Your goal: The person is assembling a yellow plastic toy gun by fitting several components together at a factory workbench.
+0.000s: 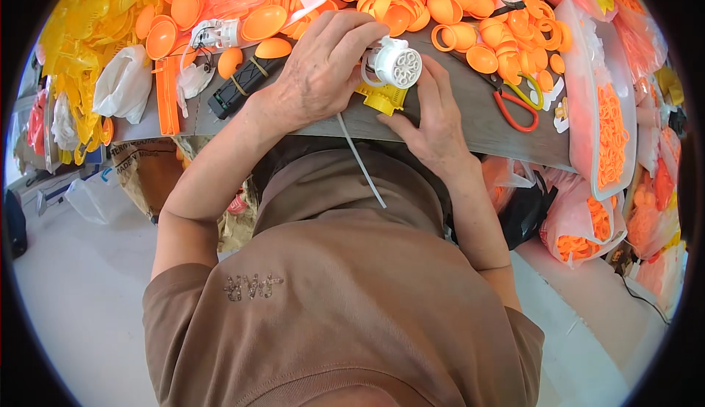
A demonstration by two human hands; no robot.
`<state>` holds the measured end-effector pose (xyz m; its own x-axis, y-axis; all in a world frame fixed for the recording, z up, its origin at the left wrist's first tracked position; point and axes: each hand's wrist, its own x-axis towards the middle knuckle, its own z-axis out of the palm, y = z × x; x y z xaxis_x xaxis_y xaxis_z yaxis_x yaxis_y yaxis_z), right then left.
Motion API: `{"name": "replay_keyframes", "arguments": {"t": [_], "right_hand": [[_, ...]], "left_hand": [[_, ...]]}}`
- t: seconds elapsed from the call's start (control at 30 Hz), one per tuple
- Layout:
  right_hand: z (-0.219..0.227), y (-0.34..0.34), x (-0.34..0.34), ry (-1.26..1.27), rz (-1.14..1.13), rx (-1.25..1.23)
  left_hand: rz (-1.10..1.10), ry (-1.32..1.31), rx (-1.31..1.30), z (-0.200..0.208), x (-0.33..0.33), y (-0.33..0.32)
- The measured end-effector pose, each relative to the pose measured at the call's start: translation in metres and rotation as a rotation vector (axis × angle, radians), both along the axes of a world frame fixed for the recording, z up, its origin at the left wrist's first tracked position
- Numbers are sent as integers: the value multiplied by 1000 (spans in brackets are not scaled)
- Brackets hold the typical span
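Observation:
My left hand (323, 69) is closed round a white plastic part (397, 63) with a round face full of holes, its fingers over the back and top. Below that hand a thin whitish tube (360, 159) hangs past the table edge. A yellow plastic piece (383, 99) sits just under the white part. My right hand (438, 117) grips it from the right side, thumb at its lower edge and fingers behind. Palms and fingers hide much of both parts, so I cannot tell whether they are joined.
Orange cups and half shells (393, 11) are heaped along the far side. Left are yellow parts (92, 55), a white bag (123, 84), a black case (250, 84) and another white part (218, 34). Scissors (516, 110) and a bin (584, 113) of orange rings stand right.

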<state>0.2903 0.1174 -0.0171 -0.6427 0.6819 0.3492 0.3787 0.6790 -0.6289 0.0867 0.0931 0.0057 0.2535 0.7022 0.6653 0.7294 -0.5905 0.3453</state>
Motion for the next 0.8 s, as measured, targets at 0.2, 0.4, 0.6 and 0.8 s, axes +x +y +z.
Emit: {"name": "replay_keyframes", "arguments": {"t": [0.2, 0.4, 0.6, 0.8], "right_hand": [[35, 27, -3, 240, 162, -322], [42, 38, -21, 364, 216, -366], [49, 37, -34, 442, 282, -476], [61, 30, -47, 580, 273, -588]], "left_hand": [[-36, -174, -127, 12, -12, 1], [-98, -364, -402, 16, -32, 4], [-54, -297, -412, 35, -32, 2], [-58, -357, -398, 40, -35, 1]]}}
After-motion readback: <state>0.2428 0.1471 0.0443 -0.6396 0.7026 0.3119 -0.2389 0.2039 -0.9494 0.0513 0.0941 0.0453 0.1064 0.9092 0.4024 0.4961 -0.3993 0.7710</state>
